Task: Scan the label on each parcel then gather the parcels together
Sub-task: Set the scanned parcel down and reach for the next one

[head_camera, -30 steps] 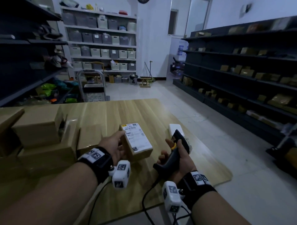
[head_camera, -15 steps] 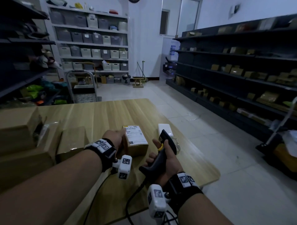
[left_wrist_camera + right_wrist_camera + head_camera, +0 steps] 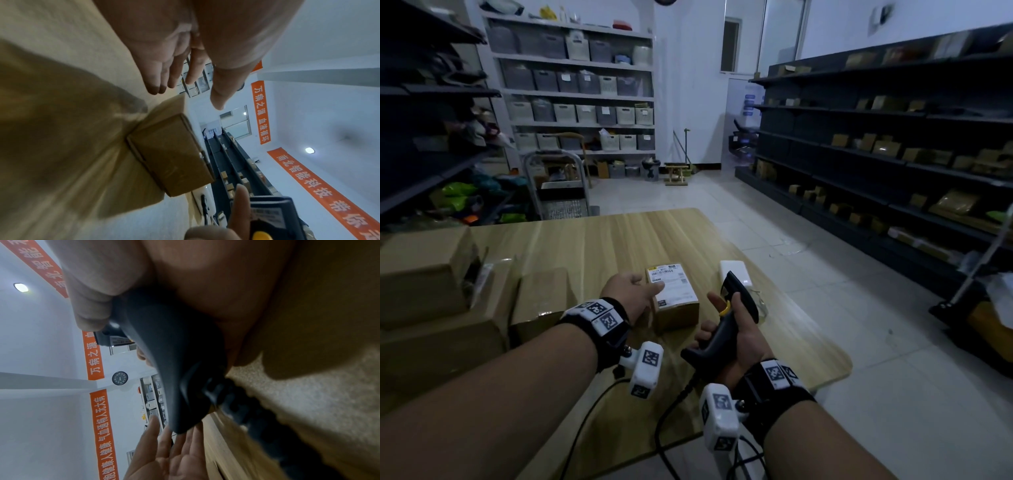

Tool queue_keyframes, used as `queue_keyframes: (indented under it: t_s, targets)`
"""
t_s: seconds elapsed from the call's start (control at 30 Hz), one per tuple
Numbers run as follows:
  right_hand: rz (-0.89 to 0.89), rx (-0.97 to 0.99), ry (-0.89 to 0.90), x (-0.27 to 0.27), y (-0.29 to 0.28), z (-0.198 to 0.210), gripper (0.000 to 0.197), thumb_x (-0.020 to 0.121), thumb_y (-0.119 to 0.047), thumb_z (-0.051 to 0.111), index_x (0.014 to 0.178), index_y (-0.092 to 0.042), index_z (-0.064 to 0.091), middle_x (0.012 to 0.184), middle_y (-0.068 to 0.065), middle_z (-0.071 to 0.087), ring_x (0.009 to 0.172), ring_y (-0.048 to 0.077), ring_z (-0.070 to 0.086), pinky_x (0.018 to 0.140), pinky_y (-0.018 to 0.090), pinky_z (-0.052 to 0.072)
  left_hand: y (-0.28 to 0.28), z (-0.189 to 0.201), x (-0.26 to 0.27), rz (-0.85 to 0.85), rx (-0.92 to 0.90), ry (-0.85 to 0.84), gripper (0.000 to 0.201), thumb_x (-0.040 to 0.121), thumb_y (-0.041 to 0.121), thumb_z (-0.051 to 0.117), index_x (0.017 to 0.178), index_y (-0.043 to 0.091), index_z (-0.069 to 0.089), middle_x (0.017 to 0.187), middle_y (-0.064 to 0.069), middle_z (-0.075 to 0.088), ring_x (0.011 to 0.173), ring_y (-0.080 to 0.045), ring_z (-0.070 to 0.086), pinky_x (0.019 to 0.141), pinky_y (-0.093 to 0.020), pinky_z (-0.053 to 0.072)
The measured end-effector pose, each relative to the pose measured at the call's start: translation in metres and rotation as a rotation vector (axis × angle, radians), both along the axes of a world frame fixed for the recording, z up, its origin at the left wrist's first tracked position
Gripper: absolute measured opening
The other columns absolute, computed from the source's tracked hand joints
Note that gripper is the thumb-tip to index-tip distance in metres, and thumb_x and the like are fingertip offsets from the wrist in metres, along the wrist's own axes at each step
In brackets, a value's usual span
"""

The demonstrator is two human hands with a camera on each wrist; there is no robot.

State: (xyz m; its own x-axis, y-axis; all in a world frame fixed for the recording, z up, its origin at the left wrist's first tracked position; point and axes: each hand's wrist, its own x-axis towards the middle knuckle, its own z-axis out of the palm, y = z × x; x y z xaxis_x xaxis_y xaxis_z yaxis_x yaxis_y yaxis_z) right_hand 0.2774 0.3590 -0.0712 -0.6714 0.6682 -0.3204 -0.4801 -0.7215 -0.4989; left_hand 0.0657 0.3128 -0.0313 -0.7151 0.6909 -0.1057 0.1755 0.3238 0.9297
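Note:
A small brown parcel [image 3: 677, 310] with a white label [image 3: 671, 282] lies flat on the wooden table [image 3: 602, 240]. My left hand [image 3: 635, 291] hovers at its left edge, fingers straight and open. In the left wrist view the fingers [image 3: 164, 73] are apart from the parcel [image 3: 172, 154]. To the right of the parcel, my right hand [image 3: 739, 337] grips a black barcode scanner [image 3: 738, 301] with a yellow trigger, its head pointing away from me. In the right wrist view the scanner's handle [image 3: 174, 361] fills the palm, and the open left hand [image 3: 168, 456] shows below.
Larger cardboard boxes [image 3: 424, 274] are piled at the table's left, with a flat brown parcel [image 3: 541, 298] beside them. A white box [image 3: 736, 272] lies behind the scanner. The scanner cable [image 3: 671, 411] trails to the near edge. Dark shelving [image 3: 893, 154] lines the right.
The parcel, held tilted up in my left hand before, now lies flat on the table. My left hand has let go and opened. The right hand still grips the scanner.

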Motion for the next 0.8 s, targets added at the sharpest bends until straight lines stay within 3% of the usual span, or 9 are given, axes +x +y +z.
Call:
queue_keyframes:
  t_s: [0.1,0.2,0.33,0.47,0.57,0.7,0.8]
  targets:
    - [0.003,-0.005,-0.008,0.0,-0.001,0.003,0.063,0.085,-0.057,0.076,0.134,-0.018,0.071,0.074,0.008,0.052,0.066,0.023,0.049,0.07,0.037,0.045,-0.011,0.007,-0.007,0.051,0.009,0.095,0.063,0.097,0.03,0.084,0.153,0.011,0.06,0.153,-0.009,0.064,0.129,-0.027,0.065,0.097,-0.034,0.046]
    - [-0.009,0.012,-0.003,0.0,-0.004,0.003,0.067,0.086,-0.057,0.075,0.139,-0.018,0.067,0.075,0.008,0.05,0.065,0.022,0.048,0.067,0.036,0.046,-0.027,0.017,-0.022,0.125,-0.025,0.244,0.06,0.096,0.034,0.083,0.149,0.015,0.062,0.153,-0.008,0.064,0.134,-0.031,0.064,0.101,-0.037,0.048]
    - [-0.017,0.026,0.002,-0.001,-0.006,0.004,0.069,0.087,-0.057,0.074,0.142,-0.017,0.065,0.075,0.008,0.049,0.065,0.021,0.046,0.066,0.035,0.046,-0.047,0.025,-0.046,0.184,-0.238,0.374,0.066,0.098,0.044,0.076,0.152,0.01,0.059,0.15,-0.017,0.065,0.132,-0.04,0.065,0.105,-0.044,0.053]
    - [-0.015,0.017,0.005,-0.001,-0.008,0.007,0.067,0.089,-0.057,0.071,0.144,-0.018,0.063,0.076,0.007,0.047,0.066,0.02,0.044,0.061,0.033,0.048,-0.059,0.018,-0.051,0.137,-0.53,0.521,0.066,0.104,0.046,0.068,0.152,0.003,0.056,0.155,-0.019,0.06,0.135,-0.041,0.062,0.102,-0.04,0.05]
    - [-0.02,0.015,0.005,-0.001,-0.01,0.008,0.065,0.093,-0.057,0.069,0.144,-0.018,0.063,0.076,0.007,0.047,0.066,0.02,0.044,0.061,0.033,0.048,-0.063,0.011,-0.049,0.067,-0.685,0.664,0.053,0.106,0.04,0.056,0.149,0.01,0.059,0.164,-0.015,0.048,0.145,-0.041,0.051,0.119,-0.046,0.045]
    - [-0.027,0.019,0.004,-0.001,-0.009,0.006,0.066,0.09,-0.057,0.072,0.143,-0.017,0.064,0.076,0.007,0.047,0.066,0.02,0.044,0.063,0.034,0.047,-0.06,0.01,-0.03,-0.016,-0.744,0.73,0.051,0.105,0.037,0.052,0.154,0.023,0.058,0.159,-0.01,0.056,0.144,-0.037,0.05,0.12,-0.048,0.043]
    - [-0.028,0.021,0.001,-0.002,-0.01,0.006,0.063,0.091,-0.057,0.07,0.14,-0.017,0.065,0.075,0.007,0.047,0.067,0.02,0.044,0.066,0.035,0.044,-0.057,0.012,-0.023,-0.039,-0.705,0.714,0.054,0.097,0.049,0.059,0.148,0.029,0.06,0.154,-0.005,0.06,0.145,-0.035,0.049,0.122,-0.051,0.038]
